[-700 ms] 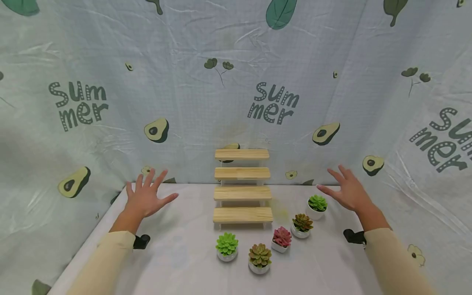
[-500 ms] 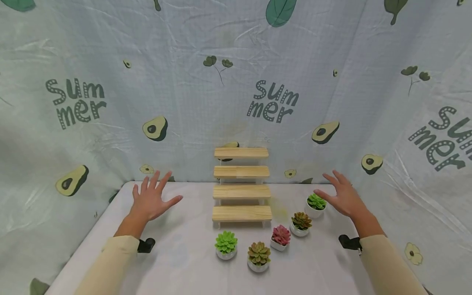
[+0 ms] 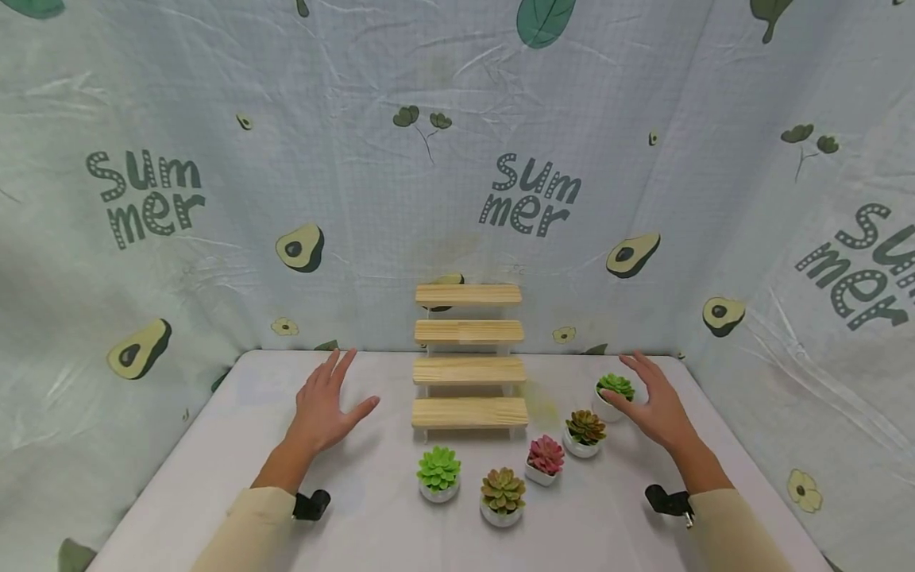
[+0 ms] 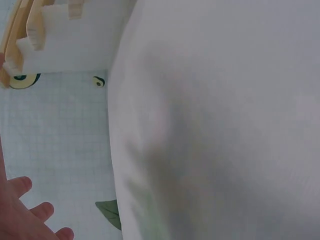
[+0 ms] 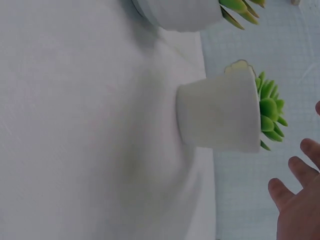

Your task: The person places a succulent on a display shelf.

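Observation:
My left hand (image 3: 323, 413) is held above the table's left part, fingers straight and thumb spread, holding nothing. Left of the wooden stepped shelf (image 3: 468, 370), it touches no object. My right hand (image 3: 659, 411), also with extended fingers, hovers beside the rearmost green succulent (image 3: 616, 387) in a white pot. In the head view its thumb overlaps that plant; the right wrist view shows the fingers (image 5: 302, 172) apart from the pot (image 5: 220, 112). Toward the front stand a brown-green succulent (image 3: 586, 429), a pink one (image 3: 546, 454), an olive-red one (image 3: 503, 492) and a bright green one (image 3: 439, 470).
The shelf has several pale wood treads on white supports and stands near the back edge of the white table (image 3: 343, 524). A printed cloth (image 3: 400, 199) hangs behind and along both sides. A black strap mount (image 3: 311, 505) sits on the left wrist, another (image 3: 668, 500) on the right.
The left hand has moved right and toward me, closer to the shelf. The right hand has come down and nearer to the rearmost green succulent. Plants and shelf have stayed in place.

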